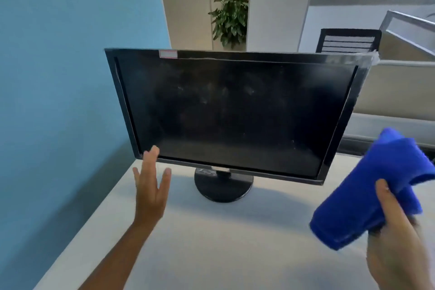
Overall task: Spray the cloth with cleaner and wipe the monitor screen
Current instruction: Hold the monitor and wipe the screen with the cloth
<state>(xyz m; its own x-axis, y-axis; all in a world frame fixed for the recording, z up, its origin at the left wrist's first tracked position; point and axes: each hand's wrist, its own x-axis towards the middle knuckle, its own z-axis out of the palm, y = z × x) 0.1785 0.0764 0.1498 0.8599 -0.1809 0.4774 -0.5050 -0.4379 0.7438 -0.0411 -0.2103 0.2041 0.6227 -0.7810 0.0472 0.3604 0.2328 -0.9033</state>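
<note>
My left hand, fingers spread and empty, should steady the monitor at its lower-left bezel while my right hand, gripping the folded blue cloth, wipes gently across the smudges.

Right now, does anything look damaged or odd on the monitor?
Yes: clear film is peeling loose at the top right corner of the monitor, and pale smudges mark the dark screen's middle.

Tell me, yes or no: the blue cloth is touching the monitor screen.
No: the folded blue microfibre cloth, gripped in the right hand, is clear of the black flat monitor screen.
</note>
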